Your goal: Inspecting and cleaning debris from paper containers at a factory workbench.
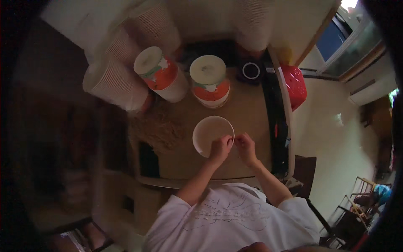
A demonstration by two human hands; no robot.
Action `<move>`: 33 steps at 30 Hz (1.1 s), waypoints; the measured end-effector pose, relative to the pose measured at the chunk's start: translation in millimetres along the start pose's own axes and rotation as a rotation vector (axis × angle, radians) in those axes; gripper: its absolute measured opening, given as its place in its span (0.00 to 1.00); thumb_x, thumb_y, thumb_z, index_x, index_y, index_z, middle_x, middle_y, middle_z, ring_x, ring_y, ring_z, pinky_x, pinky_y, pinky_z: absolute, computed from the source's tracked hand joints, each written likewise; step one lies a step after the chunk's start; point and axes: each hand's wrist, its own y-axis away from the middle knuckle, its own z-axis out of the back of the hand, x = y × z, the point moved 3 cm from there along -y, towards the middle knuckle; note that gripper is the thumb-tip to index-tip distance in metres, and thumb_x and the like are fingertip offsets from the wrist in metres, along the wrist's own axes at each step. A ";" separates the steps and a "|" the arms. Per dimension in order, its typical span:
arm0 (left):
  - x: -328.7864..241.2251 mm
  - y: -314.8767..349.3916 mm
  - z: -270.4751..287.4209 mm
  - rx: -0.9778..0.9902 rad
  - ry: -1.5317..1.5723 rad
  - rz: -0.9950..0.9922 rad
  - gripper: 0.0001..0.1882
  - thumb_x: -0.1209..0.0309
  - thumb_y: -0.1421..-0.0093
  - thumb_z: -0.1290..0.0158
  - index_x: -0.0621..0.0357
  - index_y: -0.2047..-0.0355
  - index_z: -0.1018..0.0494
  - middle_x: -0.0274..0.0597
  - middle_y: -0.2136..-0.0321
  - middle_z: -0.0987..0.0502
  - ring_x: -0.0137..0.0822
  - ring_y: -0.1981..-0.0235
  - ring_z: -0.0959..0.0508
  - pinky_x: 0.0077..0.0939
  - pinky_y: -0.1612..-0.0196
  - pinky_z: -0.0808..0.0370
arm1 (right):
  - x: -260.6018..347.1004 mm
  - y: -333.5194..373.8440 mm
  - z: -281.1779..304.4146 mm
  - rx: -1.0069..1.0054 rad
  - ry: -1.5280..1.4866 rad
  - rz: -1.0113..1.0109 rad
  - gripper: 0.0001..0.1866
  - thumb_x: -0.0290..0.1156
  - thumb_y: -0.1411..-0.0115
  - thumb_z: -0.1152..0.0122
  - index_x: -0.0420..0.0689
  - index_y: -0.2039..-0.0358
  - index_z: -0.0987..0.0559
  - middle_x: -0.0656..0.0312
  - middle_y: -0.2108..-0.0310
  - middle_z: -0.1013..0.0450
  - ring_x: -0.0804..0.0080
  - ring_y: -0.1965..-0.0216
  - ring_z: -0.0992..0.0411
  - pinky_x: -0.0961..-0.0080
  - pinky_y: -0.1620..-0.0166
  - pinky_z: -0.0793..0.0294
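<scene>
Across the surface [247, 113], a tan top with dark strips at its left and right edges, the biggest things are tall nested stacks of pale paper tubs [117, 86] crowding the far left corner, with another pale stack [254, 27] at the far edge toward the right corner. A tan, stringy-looking heap [159, 128] lies along the left edge; its material is too dim to name. Two orange-and-white printed tubs, the left one [161, 75] tilted and the right one [210, 86] nearly upright, stand toward the far edge.

Smaller in view, the open white tub [208, 129] sits about midway between the side edges, nearer the near edge. It looks light, thin-walled and smooth: probably firm at the rim, but easy to dent in the side. The rim, or a gentle hold around the wall from both sides, should suit it best.

A dark round thing with a pale ring [251, 70] sits near the far right corner. The left hand [222, 148] is at the tub's right rim and the right hand [247, 148] just outside it. Each grip has its fingers curled in; I cannot tell how tightly, or whether anything is pinched.
</scene>
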 end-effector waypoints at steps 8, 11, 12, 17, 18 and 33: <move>34.8 -1.5 -9.8 -0.101 0.200 0.038 0.05 0.73 0.52 0.50 0.60 0.76 0.28 0.45 0.81 0.26 0.35 0.78 0.24 0.29 0.74 0.30 | -5.7 12.3 8.5 0.122 -0.390 -0.384 0.08 0.24 0.44 0.55 0.45 0.62 0.33 0.66 0.75 0.31 0.81 0.76 0.34 0.87 0.74 0.34; 46.4 1.6 -9.0 -0.085 0.382 0.061 0.06 0.72 0.52 0.49 0.62 0.77 0.28 0.45 0.81 0.26 0.31 0.78 0.25 0.27 0.74 0.30 | 3.0 12.4 8.9 0.080 -0.513 -0.400 0.10 0.25 0.44 0.55 0.45 0.60 0.34 0.65 0.72 0.31 0.81 0.76 0.34 0.87 0.73 0.34; 49.0 3.2 -8.0 -0.093 0.391 0.066 0.06 0.72 0.52 0.49 0.62 0.77 0.28 0.45 0.81 0.26 0.31 0.78 0.25 0.27 0.74 0.30 | 7.0 10.9 7.1 0.089 -0.504 -0.401 0.10 0.25 0.44 0.55 0.45 0.60 0.34 0.65 0.72 0.31 0.81 0.76 0.34 0.87 0.73 0.34; 22.4 3.6 17.0 -0.008 0.311 0.142 0.06 0.72 0.55 0.48 0.61 0.83 0.30 0.44 0.85 0.28 0.37 0.81 0.24 0.28 0.77 0.29 | 22.2 -3.8 -19.1 0.117 -0.836 -0.622 0.21 0.20 0.51 0.50 0.46 0.55 0.35 0.64 0.70 0.30 0.75 0.75 0.32 0.80 0.73 0.31; 26.9 2.3 12.3 -0.011 0.316 0.140 0.06 0.72 0.55 0.48 0.61 0.83 0.30 0.44 0.85 0.28 0.37 0.81 0.24 0.28 0.77 0.29 | 24.2 -5.5 -19.5 0.118 -0.830 -0.619 0.21 0.20 0.51 0.50 0.46 0.55 0.35 0.64 0.70 0.30 0.75 0.75 0.32 0.80 0.73 0.31; 58.8 -3.5 -29.7 0.050 0.622 0.319 0.25 0.79 0.55 0.48 0.61 0.57 0.45 0.39 0.75 0.31 0.29 0.73 0.28 0.24 0.72 0.29 | 54.8 -8.9 -21.2 0.184 0.150 -0.210 0.19 0.17 0.51 0.50 0.44 0.56 0.33 0.63 0.75 0.29 0.78 0.72 0.31 0.83 0.69 0.32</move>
